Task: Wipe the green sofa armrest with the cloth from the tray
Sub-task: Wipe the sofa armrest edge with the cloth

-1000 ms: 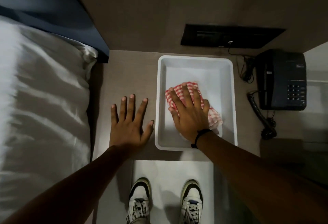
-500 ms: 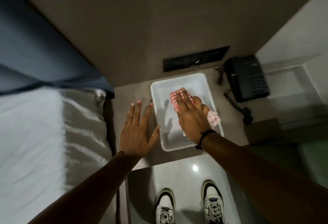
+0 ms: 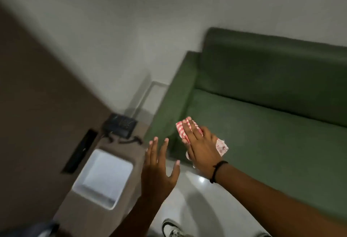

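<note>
My right hand (image 3: 201, 146) holds the red-and-white checked cloth (image 3: 222, 147), whose edges stick out beyond the fingers and past the thumb side. The hand and cloth are over the near end of the green sofa armrest (image 3: 180, 90), at its inner edge by the seat cushion; whether the cloth touches the fabric I cannot tell. My left hand (image 3: 159, 173) hovers with fingers spread and nothing in it, between the bedside table and the sofa. The white tray (image 3: 82, 186) sits on the table at lower left with nothing in it.
A dark telephone (image 3: 120, 127) with its coiled cord lies on the brown bedside table (image 3: 135, 154) beyond the tray. A black wall panel (image 3: 79, 151) runs beside it. The green sofa seat (image 3: 272, 143) fills the right. Glossy white floor and one shoe (image 3: 172, 229) are below.
My right hand lifted the cloth out of the tray and carried it right to the sofa armrest. The view swung right from the bed. My left hand left the table top.
</note>
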